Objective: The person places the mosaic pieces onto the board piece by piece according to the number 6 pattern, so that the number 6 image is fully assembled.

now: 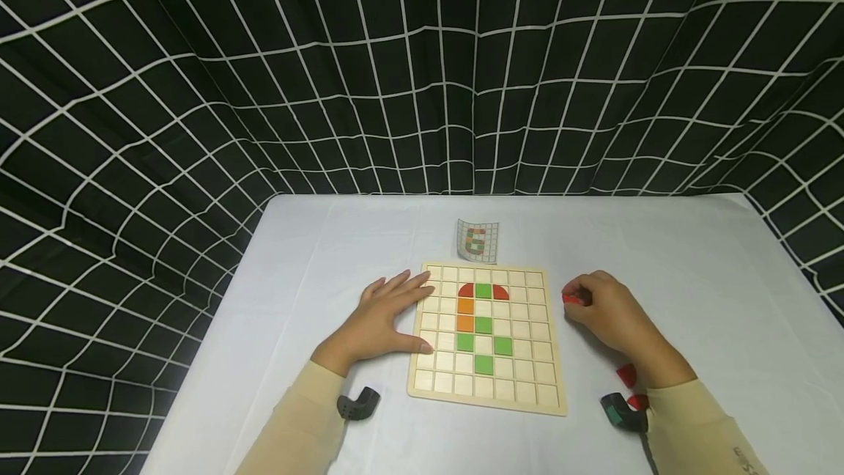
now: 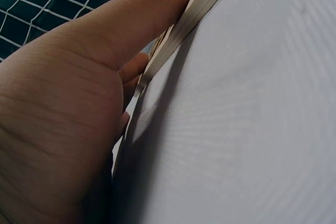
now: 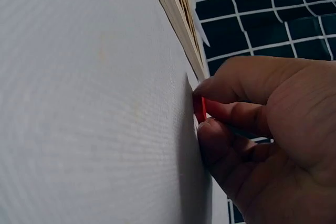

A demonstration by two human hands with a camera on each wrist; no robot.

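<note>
A wooden grid board (image 1: 486, 380) lies on the table, with green squares (image 1: 484, 365), orange squares (image 1: 465, 306) and two red rounded pieces (image 1: 500, 292) set in its cells. Across the board's left edge my left hand (image 1: 382, 321) rests with fingers spread, thumb and fingertips touching the rim. To the right of the board, my right hand (image 1: 603, 310) pinches a red piece (image 3: 199, 107) between thumb and fingers, low over the white cloth. Its full outline is hidden by the fingers. Two more red pieces (image 1: 627, 374) lie near the right wrist, one partly covered.
Behind the board stands a small curled pattern card (image 1: 478, 240) printed with a coloured grid. Dark wrist devices (image 1: 359, 404) sit at both sleeves. A white cloth (image 1: 316, 255) covers the table, and a black curtain with white grid lines (image 1: 475, 79) surrounds it.
</note>
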